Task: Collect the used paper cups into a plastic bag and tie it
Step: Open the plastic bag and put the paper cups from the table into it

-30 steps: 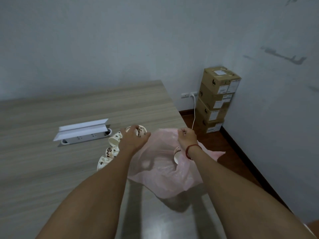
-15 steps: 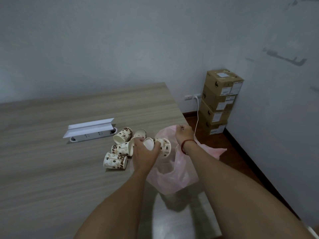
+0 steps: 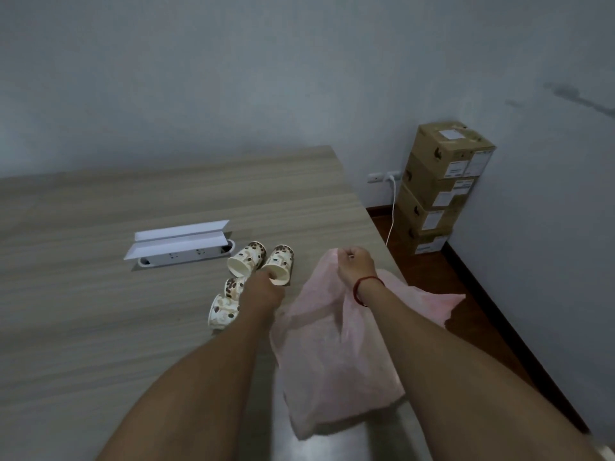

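no text, brand, number or sign can be read. the stacked cardboard boxes (image 3: 442,186) in the corner carry white labels on their top and front faces, but the print on them is too small and blurred to make out; dark marks on the box sides to the left of those labels are likewise illegible. the paper cups (image 3: 248,257) on the table (image 3: 100,311), well left of the boxes, show only a brown spotted pattern, no lettering.
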Demonstrator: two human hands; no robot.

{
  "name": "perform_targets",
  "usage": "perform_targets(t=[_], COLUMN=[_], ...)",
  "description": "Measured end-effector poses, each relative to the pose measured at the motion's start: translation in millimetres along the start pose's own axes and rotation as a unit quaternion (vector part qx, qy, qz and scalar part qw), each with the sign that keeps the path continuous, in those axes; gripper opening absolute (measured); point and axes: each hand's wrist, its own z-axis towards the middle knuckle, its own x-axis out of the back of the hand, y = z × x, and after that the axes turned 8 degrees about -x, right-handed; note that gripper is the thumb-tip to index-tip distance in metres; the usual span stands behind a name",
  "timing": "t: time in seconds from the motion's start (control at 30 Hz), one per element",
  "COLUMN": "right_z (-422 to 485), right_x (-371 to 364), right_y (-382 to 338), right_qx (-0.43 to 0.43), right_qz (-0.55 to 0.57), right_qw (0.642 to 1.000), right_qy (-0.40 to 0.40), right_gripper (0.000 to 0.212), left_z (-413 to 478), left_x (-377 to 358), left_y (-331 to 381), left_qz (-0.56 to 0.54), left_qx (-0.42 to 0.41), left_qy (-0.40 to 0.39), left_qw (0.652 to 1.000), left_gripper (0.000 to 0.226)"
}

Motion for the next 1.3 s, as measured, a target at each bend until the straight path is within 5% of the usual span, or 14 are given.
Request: perform_targets(t=[0.1,0.3,0.43,0.6,0.77,0.87,1.0,1.13,1.2,1.3], right_z=[15.6,37.5,41.8,31.2,9.9,-9.1,-37.5,-63.3,-71.8,-84.0], right_x=[-22.1,-61.8,-70.1,-58.9,-29.8,-10.0,13.2,29.0,33.0,33.5], right_y=[8.1,16.2,21.1,23.6,16.5,12.7,8.3,1.2,0.5,4.6], right_qx=[-0.008,-0.025,-0.025,-0.028,-0.014,-0.005,0.012,0.035,0.038,0.036], right_qz=[-0.015,-0.041,-0.044,-0.032,-0.01,0.026,0.048,0.048,0.037,0.037], right_qw=[1.0,0.999,0.999,0.999,1.0,1.0,0.998,0.998,0.998,0.998], right_qy=[-0.003,-0.019,-0.019,-0.014,0.002,0.014,0.034,0.036,0.035,0.03], right_gripper=[0.036,0.039,0.026,0.039,0.032,0.032,0.021,0.026,0.032,0.029], left_z=[29.3,72.2,79.1,78.9,51.1,21.6,-40.2,-84.0,-96.3,-105.2], left_x=[8.7,-0.1,-9.6,-16.3,-1.5,2.8,-4.2,-33.2,-36.2,-25.4], left_y=[-24.1,-57.6,-62.7,-62.2,-32.7,-16.6,7.6,13.6,17.0,5.3], left_qz=[0.107,0.226,0.314,0.376,0.245,0.046,-0.19,-0.276,-0.275,-0.156], left_qx=[-0.007,-0.039,-0.094,-0.139,-0.172,-0.176,-0.1,0.036,0.031,-0.046], left_qy=[0.019,-0.123,-0.105,-0.058,0.033,0.083,0.115,-0.022,-0.112,-0.051], left_qw=[0.994,0.966,0.939,0.914,0.953,0.98,0.97,0.96,0.954,0.985], left_gripper=[0.048,0.065,0.062,0.076,0.076,0.075,0.07,0.066,0.051,0.037])
